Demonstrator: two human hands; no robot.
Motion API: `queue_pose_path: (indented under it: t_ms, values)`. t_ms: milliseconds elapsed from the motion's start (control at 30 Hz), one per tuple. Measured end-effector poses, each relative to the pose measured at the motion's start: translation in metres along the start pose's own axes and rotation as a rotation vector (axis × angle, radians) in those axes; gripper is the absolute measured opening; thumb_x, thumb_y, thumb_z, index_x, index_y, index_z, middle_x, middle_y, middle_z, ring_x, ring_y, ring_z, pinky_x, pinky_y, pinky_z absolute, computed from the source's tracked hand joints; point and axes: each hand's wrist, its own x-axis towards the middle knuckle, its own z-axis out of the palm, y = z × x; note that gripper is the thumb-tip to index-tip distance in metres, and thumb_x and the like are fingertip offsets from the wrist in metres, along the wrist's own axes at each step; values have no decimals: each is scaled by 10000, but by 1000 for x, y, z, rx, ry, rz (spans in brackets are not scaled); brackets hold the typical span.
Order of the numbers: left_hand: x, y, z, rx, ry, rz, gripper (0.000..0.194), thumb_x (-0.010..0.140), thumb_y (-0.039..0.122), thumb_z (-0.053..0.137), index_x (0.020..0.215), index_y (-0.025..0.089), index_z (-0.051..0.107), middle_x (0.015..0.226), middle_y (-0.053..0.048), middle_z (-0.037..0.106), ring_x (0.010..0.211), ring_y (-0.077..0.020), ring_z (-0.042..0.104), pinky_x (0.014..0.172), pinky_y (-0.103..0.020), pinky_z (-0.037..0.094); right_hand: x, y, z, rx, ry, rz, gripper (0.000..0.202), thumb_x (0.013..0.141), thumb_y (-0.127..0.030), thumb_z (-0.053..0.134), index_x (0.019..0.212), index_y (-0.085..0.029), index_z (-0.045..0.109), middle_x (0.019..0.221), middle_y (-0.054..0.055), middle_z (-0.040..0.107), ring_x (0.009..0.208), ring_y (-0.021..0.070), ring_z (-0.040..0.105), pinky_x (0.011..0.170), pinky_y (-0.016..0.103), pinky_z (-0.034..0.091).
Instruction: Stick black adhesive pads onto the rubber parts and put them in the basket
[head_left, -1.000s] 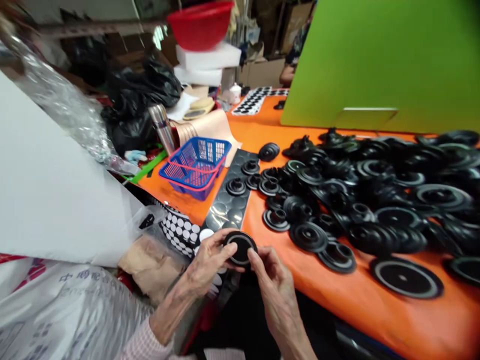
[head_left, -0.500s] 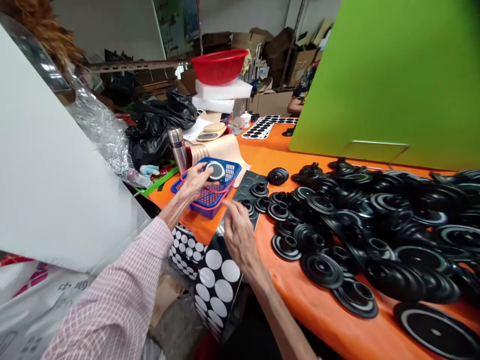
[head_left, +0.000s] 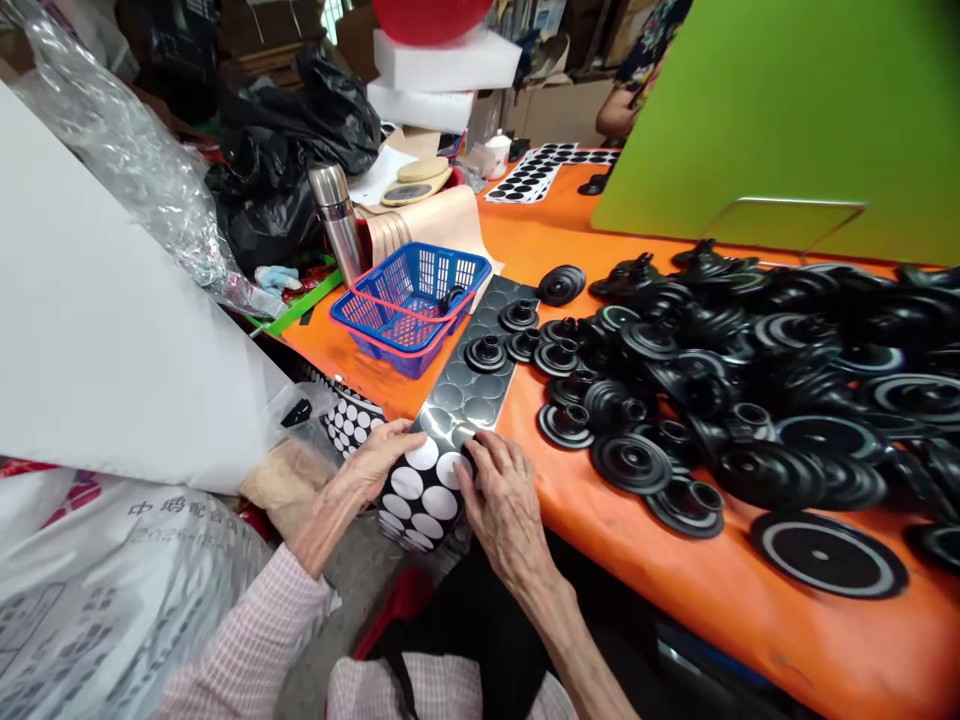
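Observation:
A black sheet of round stickers (head_left: 469,392) lies on the table's front edge, and its lower part, with bare white circles, hangs over. My left hand (head_left: 379,460) pinches the sheet's left edge, thumb on top. On its right edge rests my right hand (head_left: 504,490), thumb and fingers curled together at a white circle; whether a sticker is between them is hidden. Just beyond is a blue plastic basket (head_left: 409,330) with a red handle, holding a black round part (head_left: 451,299). A black disc with a raised hub (head_left: 486,352) sits on the sheet's far part.
A large heap of black discs (head_left: 697,370) covers the right of the orange table (head_left: 570,480). Behind the basket stands a steel flask (head_left: 336,220). A green panel (head_left: 780,120) rises at the back right; a person's arm (head_left: 616,112) shows beside it. A white board (head_left: 127,300) leans at left.
My left hand has let go of the black disc at the basket and come back to the sheet's left edge. My right hand has lowered onto the sheet. The view has tilted down.

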Motion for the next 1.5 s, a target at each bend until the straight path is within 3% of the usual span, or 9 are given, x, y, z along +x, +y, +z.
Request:
queue_pose_path:
  t_ms: [167, 600, 733, 867, 1067, 1200, 1267, 1367, 1500]
  values:
    - [3, 9, 1, -163, -236, -83, 275, 727, 288, 696, 972, 164, 710, 912, -56, 701, 866, -169, 616, 878, -308, 455, 30, -16, 9, 78, -25, 19, 298, 938, -233, 436, 1187, -133, 566, 1166, 158, 612, 1097, 273, 541, 943, 474, 475]
    - [2, 2, -3, -84, -255, -96, 263, 726, 365, 716, 886, 156, 703, 838, -37, 664, 846, -173, 571, 821, -281, 433, 40, -14, 16, -11, 8, -65, 270, 968, -200, 354, 979, -183, 623, 925, 111, 649, 888, 235, 575, 753, 366, 500]
    - [-5, 6, -7, 187, -81, -74, 268, 726, 403, 692, 853, 168, 674, 785, -30, 610, 743, -170, 540, 715, -282, 434, 39, -5, 6, 33, 234, 71, 282, 976, -184, 332, 945, -168, 611, 879, 100, 648, 817, 197, 610, 713, 322, 509]
    - [-18, 25, 4, 361, 183, 75, 260, 709, 419, 702, 822, 207, 605, 778, -3, 561, 719, -156, 504, 686, -268, 409, 23, -9, -10, 7, 243, 22, 249, 965, -185, 384, 956, -169, 633, 869, 92, 663, 734, 175, 628, 627, 288, 503]
    - [-21, 44, 38, -40, -201, -168, 275, 711, 385, 675, 845, 186, 540, 685, 24, 561, 633, -112, 543, 634, -237, 431, -1, -23, -27, 403, 114, 191, 229, 935, -300, 472, 1052, -209, 647, 1048, 100, 656, 940, 204, 645, 781, 339, 548]
    - [-2, 54, 52, 233, -352, -45, 278, 768, 407, 607, 949, 197, 594, 896, -40, 624, 677, -141, 600, 707, -311, 501, 7, -8, -40, 755, 195, 622, 246, 875, -425, 539, 864, -187, 602, 814, 33, 630, 741, 168, 620, 679, 308, 531]
    - [18, 60, 62, 556, -246, 148, 280, 801, 380, 584, 1015, 204, 629, 1119, -88, 580, 724, -155, 612, 797, -373, 501, 12, 3, -48, 808, 317, 746, 281, 830, -470, 582, 778, -195, 560, 695, -15, 574, 656, 140, 563, 644, 277, 492]
    - [61, 66, 82, 780, 0, 361, 302, 830, 249, 552, 1120, 185, 607, 1278, -143, 486, 957, -245, 599, 930, -447, 441, 13, 13, -61, 857, 389, 797, 294, 794, -494, 619, 799, -207, 557, 673, -41, 534, 637, 121, 524, 654, 257, 459]
    - [104, 67, 99, 715, -32, 362, 251, 781, 135, 597, 1018, 213, 615, 1181, -108, 572, 1202, -303, 464, 1019, -469, 372, -2, 17, -76, 849, 229, 758, 284, 788, -494, 626, 827, -216, 587, 765, -15, 563, 696, 133, 538, 674, 259, 468]
